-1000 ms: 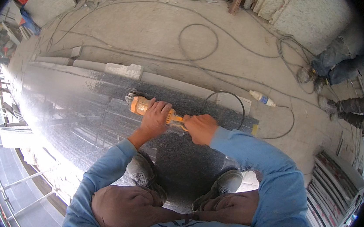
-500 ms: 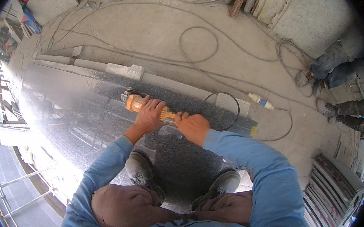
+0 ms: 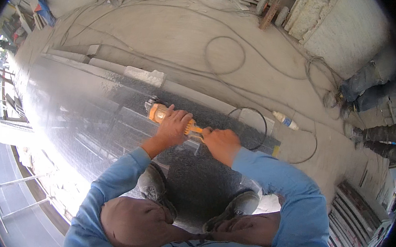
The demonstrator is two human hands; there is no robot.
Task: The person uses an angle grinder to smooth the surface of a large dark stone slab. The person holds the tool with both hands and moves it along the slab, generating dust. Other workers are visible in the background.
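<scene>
My left hand (image 3: 175, 125) is wrapped round the body of an orange angle grinder (image 3: 159, 113). My right hand (image 3: 222, 144) grips its rear handle, to the right of the left hand. The grinder's metal head points left, low over a large dark stone slab (image 3: 89, 118), close to the slab's far edge. Whether the disc touches the stone I cannot tell. A black cord (image 3: 265, 125) loops near my right hand. Part of the slab looks wet or glossy.
Pale stone blocks (image 3: 145, 76) line the slab's far edge. A cable connector (image 3: 285, 120) lies on the floor among long looping cables (image 3: 227, 38). Stacked slabs (image 3: 358, 220) stand at right, metal rails (image 3: 16, 182) at left. Another person's legs (image 3: 371, 80) show at far right.
The whole view has shifted slightly, so the slab and floor appear further right. Both hands keep their hold on the angle grinder, which has moved only a little against the slab.
</scene>
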